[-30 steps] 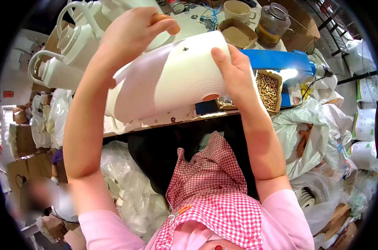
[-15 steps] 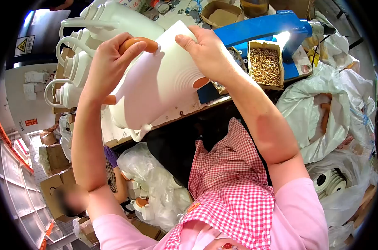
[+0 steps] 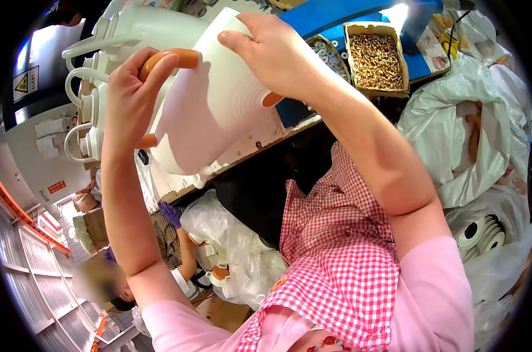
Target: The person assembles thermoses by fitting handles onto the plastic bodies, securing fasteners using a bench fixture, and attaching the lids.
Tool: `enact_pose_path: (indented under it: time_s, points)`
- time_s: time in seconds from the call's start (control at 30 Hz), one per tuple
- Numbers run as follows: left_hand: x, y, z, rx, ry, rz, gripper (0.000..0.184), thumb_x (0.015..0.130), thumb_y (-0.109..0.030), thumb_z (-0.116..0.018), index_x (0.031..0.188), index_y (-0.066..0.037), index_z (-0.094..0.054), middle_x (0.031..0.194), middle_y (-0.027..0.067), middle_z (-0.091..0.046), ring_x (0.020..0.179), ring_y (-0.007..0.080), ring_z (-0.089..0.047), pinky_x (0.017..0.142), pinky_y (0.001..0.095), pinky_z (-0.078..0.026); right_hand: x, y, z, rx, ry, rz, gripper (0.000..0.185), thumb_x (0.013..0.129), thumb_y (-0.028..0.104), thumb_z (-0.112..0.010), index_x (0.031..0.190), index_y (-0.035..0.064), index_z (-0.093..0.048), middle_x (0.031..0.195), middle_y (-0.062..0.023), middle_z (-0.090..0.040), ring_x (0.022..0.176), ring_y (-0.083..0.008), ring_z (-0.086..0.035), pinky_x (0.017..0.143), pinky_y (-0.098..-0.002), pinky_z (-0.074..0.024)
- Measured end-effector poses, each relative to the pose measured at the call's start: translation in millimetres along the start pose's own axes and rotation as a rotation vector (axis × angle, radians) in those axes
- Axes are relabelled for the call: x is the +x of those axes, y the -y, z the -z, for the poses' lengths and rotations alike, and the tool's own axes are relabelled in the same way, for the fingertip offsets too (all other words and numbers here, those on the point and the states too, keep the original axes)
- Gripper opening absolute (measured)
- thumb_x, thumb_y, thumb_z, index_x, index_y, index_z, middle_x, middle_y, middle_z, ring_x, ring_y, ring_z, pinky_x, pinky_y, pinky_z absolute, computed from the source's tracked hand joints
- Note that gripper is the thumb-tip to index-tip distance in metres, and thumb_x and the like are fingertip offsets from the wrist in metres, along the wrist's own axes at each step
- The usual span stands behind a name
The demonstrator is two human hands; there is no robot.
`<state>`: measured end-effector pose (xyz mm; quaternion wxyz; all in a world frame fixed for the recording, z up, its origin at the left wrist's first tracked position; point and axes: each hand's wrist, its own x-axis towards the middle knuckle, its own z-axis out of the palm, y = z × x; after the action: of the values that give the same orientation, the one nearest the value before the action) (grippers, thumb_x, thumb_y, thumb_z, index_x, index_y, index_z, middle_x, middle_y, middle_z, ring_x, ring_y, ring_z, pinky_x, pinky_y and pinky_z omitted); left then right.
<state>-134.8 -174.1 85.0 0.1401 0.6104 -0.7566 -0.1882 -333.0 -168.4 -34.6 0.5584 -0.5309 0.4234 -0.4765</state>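
Note:
Between my hands lies a white plastic jug, tilted over the table edge. My left hand is closed round its orange-brown handle, with the thumb along the upper part. The handle's lower end shows below that hand, against the jug's side. My right hand grips the jug's far end, thumb on the wall and fingers behind, mostly hidden. Near my right wrist, an orange-brown round patch sits among ringed ridges on the jug.
More white jugs with loop handles lie at the left. A blue machine stands behind a box of brass-coloured screws and a tray of washers. Plastic sacks fill the right. Another person's purple-gloved hand shows lower left.
The camera view has shifted, moving the table items upward. My hands and the jug sit further left in view. Both hands keep their hold.

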Motion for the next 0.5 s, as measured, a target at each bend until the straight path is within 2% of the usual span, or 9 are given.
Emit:
enact_pose_path:
  time_s: [0.2,0.37,0.4,0.43,0.5]
  points:
    - [-4.1,-18.0,-4.2,0.245,-0.031,-0.046,0.032,0.095,-0.033,-0.07,0.095,-0.001,-0.067,0.063,-0.0005,-0.049,0.056,0.0073,-0.039,0.05,0.0264,-0.033,0.9,1.4,-1.2,-0.041,-0.04,0.022,0.047,0.101,0.031,-0.05,0.131,-0.0039,-0.055,0.102,-0.0219,-0.068,0.067,-0.0317,-0.071,0.046,-0.0379,-0.0578]
    - [-4.3,-29.1,-5.8,0.412,0.0,-0.023,0.031,0.094,-0.033,-0.071,0.093,-0.002,-0.065,0.062,0.0055,-0.054,0.054,0.0113,-0.045,0.052,0.0295,-0.039,-1.8,4.3,1.2,-0.024,0.005,-0.036,0.044,0.102,0.031,-0.049,0.124,-0.0058,-0.057,0.097,-0.0215,-0.069,0.065,-0.0305,-0.07,0.046,-0.0369,-0.0562]
    - [-4.1,-28.4,-6.2,0.419,-0.002,-0.044,0.032,0.094,-0.033,-0.071,0.092,-0.002,-0.063,0.063,0.0092,-0.058,0.053,0.0169,-0.051,0.053,0.0329,-0.042,-2.6,5.9,1.9,-0.022,0.005,-0.032,0.044,0.102,0.031,-0.049,0.124,-0.0058,-0.057,0.097,-0.0215,-0.069,0.065,-0.0305,-0.07,0.046,-0.0369,-0.0562]
    - [-3.7,-28.3,-6.9,0.42,-0.009,-0.043,0.032,0.094,-0.033,-0.071,0.092,-0.002,-0.063,0.063,0.0092,-0.058,0.053,0.0169,-0.051,0.053,0.0329,-0.042,-3.5,7.8,2.9,-0.029,0.001,-0.041,0.043,0.102,0.031,-0.049,0.121,-0.0059,-0.058,0.096,-0.0219,-0.069,0.066,-0.0313,-0.07,0.05,-0.0385,-0.0568]
    - [-4.0,-27.8,-7.6,0.467,-0.012,-0.035,0.033,0.093,-0.034,-0.071,0.09,-0.003,-0.062,0.066,0.0131,-0.062,0.056,0.0255,-0.057,0.055,0.0365,-0.044,-2.4,8.7,4.0,-0.036,0.005,-0.039,0.042,0.101,0.031,-0.049,0.118,-0.006,-0.059,0.094,-0.0223,-0.069,0.068,-0.0322,-0.071,0.053,-0.0401,-0.0574]
